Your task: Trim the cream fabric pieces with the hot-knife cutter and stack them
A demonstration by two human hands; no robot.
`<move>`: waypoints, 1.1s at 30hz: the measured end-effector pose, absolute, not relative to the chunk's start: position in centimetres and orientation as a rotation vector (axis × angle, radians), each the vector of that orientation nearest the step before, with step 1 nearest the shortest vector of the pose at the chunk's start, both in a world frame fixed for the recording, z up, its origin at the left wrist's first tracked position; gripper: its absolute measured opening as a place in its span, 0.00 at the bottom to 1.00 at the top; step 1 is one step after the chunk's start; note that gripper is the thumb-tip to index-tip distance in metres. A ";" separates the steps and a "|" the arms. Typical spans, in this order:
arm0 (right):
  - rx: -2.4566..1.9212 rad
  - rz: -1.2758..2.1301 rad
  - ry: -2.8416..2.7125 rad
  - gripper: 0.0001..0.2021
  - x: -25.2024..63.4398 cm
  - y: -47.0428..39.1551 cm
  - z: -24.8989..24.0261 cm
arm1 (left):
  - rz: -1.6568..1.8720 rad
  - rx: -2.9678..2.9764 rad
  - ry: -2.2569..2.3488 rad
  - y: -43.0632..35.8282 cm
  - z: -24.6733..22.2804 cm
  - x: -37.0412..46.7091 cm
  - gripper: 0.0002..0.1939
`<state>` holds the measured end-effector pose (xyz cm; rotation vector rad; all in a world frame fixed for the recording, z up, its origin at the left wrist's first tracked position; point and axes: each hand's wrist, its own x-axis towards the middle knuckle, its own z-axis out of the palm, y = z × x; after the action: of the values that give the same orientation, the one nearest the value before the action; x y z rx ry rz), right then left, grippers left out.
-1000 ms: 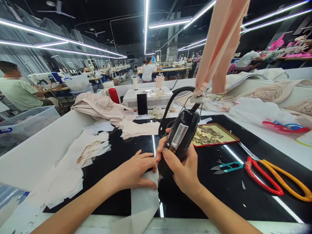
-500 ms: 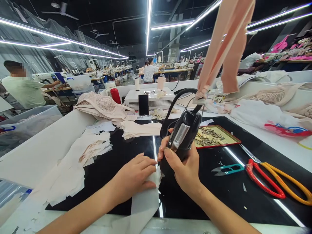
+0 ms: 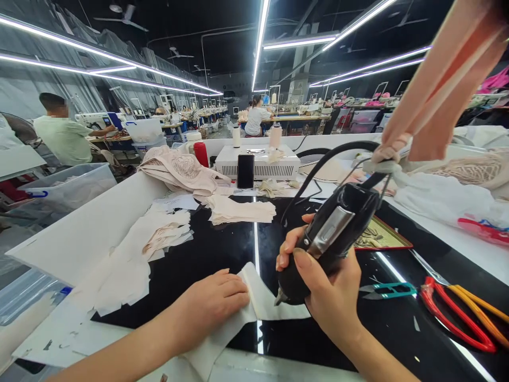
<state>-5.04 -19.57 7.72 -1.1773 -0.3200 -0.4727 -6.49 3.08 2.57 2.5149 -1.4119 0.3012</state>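
My right hand (image 3: pixel 336 297) is wrapped round a black corded hand tool (image 3: pixel 328 233) with a metal plate on its side. The tool leans up and to the right, and its small pointed metal tip is just over a white fabric strip (image 3: pixel 260 297); I cannot tell whether they touch. My left hand (image 3: pixel 214 305) lies flat on the strip, left of the tip, fingers stretched out close together. Part of the strip is hidden under that hand, and its lower end hangs towards the table's front edge. A pink cloth band (image 3: pixel 433 95) is tied to the tool's top.
On the black board (image 3: pixel 222 249) lie teal thread snips (image 3: pixel 392 290) and red-and-orange scissors (image 3: pixel 457 318) at right. A seed tray (image 3: pixel 387 233) is behind the tool. Cut beige pieces (image 3: pixel 131 265) are stacked at left. A phone (image 3: pixel 245 171) leans on a white vented box (image 3: pixel 278 165).
The tool and right hand have moved right relative to my left hand, with the tool tilting further over. More of the fabric strip shows between the hands. The camera view has turned slightly left.
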 end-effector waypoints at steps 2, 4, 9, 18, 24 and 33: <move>-1.175 -0.472 -0.315 0.19 -4.9 -19.9 7.5 | 0.273 2.469 -1.410 3.5 2.6 -5.9 0.17; -1.188 -0.466 -0.331 0.19 -4.7 -20.2 7.2 | 0.259 2.451 -1.392 3.5 2.7 -5.5 0.18; -1.207 -0.489 -0.336 0.21 -4.4 -20.9 6.7 | 0.275 2.451 -1.296 2.3 3.0 -4.1 0.18; -1.237 -0.509 -0.362 0.20 -4.4 -21.8 6.5 | 0.209 2.575 -1.125 0.1 1.2 -1.8 0.15; -1.242 -0.488 -0.409 0.18 -5.2 -22.3 6.6 | 0.124 2.563 -1.081 0.5 1.5 -2.3 0.13; -1.247 -0.462 -0.420 0.16 -5.7 -22.7 6.7 | 0.097 2.497 -1.146 1.4 2.0 -2.9 0.13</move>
<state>-5.75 -22.68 6.72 -1.2465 -0.4202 -0.4623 -2.87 1.36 2.02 2.4970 -1.1457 0.0975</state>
